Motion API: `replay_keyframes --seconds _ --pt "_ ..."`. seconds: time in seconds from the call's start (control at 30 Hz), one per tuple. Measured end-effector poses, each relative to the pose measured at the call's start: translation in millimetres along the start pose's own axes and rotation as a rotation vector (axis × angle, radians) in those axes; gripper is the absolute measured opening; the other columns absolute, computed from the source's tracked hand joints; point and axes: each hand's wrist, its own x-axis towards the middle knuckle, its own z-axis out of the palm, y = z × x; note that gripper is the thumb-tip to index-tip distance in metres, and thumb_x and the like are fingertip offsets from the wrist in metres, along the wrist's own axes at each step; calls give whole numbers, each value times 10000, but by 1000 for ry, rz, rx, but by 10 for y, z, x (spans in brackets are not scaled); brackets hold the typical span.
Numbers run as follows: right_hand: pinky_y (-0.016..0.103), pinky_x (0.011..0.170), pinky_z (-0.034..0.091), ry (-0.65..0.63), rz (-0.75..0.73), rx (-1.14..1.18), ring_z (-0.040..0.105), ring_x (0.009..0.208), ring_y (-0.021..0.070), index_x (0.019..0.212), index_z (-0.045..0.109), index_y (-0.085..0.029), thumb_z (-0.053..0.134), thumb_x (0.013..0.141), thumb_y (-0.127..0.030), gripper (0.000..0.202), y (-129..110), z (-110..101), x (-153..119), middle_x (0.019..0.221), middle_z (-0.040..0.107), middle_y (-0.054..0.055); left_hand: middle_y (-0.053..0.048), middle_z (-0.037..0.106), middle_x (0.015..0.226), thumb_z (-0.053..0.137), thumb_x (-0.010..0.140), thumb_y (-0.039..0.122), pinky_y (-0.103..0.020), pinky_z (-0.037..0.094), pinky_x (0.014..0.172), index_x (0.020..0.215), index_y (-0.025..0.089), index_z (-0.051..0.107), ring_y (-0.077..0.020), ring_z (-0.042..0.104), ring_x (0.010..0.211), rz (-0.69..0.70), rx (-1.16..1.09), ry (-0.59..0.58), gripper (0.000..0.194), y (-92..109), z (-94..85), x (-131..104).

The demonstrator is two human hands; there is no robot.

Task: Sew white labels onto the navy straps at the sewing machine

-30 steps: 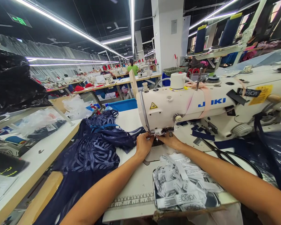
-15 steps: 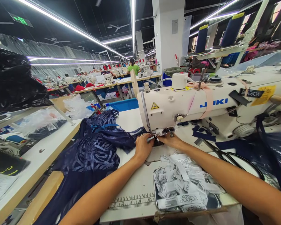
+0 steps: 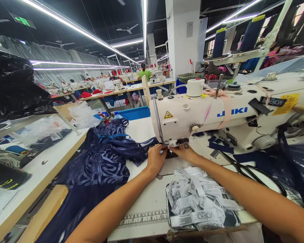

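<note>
A navy lace garment [image 3: 103, 162] lies bunched on the left of the sewing table, with a sheer band running to the needle area of a white sewing machine [image 3: 182, 116]. At that band's end my left hand [image 3: 156, 158] is closed, its fingers pinching the fabric just left of the presser foot. A small greyish thing shows at those fingertips, too little to name. My right hand [image 3: 184, 153] reaches under the machine head from the right, fingers bent together close to the needle. What it pinches is hidden by the head.
A tray [image 3: 168, 211] heaped with white printed labels [image 3: 197, 197] sits between my forearms. Black scissors [image 3: 253, 172] lie right of my right forearm, near navy scraps [image 3: 219, 145]. Thread cones [image 3: 219, 43] stand behind. A side table [image 3: 48, 168] is at left.
Both hands stay beside the needle. My left fingers have shifted slightly, and the grey thing at their tips shows less than before. The garment looks unmoved.
</note>
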Motion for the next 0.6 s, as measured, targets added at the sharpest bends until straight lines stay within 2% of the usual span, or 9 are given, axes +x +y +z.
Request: replay_keyframes --seconds 0.17,0.27,0.4,0.5,0.6 --pt "370 775 436 -26 -19 -166 593 804 256 650 653 -206 526 738 -270 167 -59 -50 -38 635 632 66 -39 690 810 548 759 96 -262 435 719 763 155 679 -170 623 774 11 6 14 143 -24 16 6" --pt "353 715 445 -37 5 -180 594 703 237 593 624 -190 500 743 -233 199 -14 -43 -21 587 610 62 -43 690 802 546 766 98 -259 432 715 759 152 681 -170 623 768 19 8 16 145 -29 22 9" --pt "338 720 444 -33 33 -186 593 722 233 581 607 -199 529 717 -219 158 29 22 9 573 601 48 -40 690 790 557 763 98 -247 427 691 749 153 684 -165 623 745 15 10 13 139 -22 22 11" --pt "354 756 437 -19 54 -181 593 778 248 593 607 -203 531 715 -228 146 -5 53 11 607 616 56 -50 690 784 562 756 88 -245 421 681 747 140 685 -166 622 733 17 3 13 133 -17 22 14" --pt "356 772 436 -11 56 -155 595 819 249 671 627 -190 511 729 -234 137 -69 45 2 723 649 74 -53 691 784 564 752 84 -248 417 676 740 136 685 -169 622 730 15 8 12 132 -15 23 17"
